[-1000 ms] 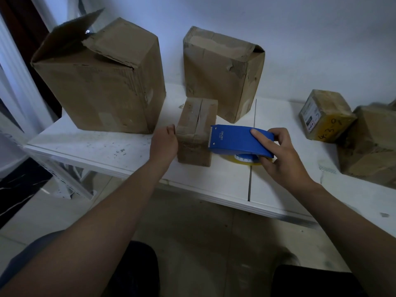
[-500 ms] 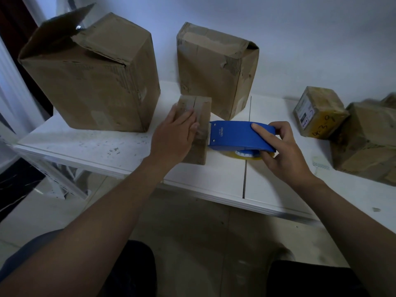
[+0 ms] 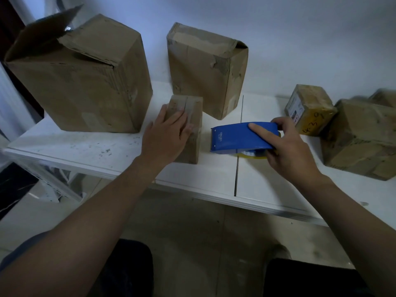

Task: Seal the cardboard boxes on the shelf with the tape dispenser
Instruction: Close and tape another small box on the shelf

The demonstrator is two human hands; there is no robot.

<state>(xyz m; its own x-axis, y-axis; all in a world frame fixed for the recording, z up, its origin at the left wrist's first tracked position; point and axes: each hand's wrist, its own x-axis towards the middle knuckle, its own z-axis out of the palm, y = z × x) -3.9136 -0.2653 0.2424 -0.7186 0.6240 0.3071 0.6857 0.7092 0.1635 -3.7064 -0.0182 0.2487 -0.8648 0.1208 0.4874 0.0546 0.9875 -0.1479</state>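
A small cardboard box (image 3: 192,116) stands near the front of the white shelf (image 3: 85,148), a seam running down its top. My left hand (image 3: 169,133) lies flat on the box's left side and top, fingers straight. My right hand (image 3: 287,151) grips a blue tape dispenser (image 3: 235,138) with a yellowish tape roll under it. The dispenser sits just right of the small box, its toothed end a short gap from the box's right face.
A large box (image 3: 85,82) with a raised flap stands at the back left. A medium box (image 3: 205,67) stands against the wall behind the small one. Further boxes sit at the right: one with yellow tape (image 3: 310,108) and a bigger one (image 3: 362,138).
My left hand went from the box's left edge onto its top and stays pressed there. The dispenser has pulled back to the right, away from the box's right face.
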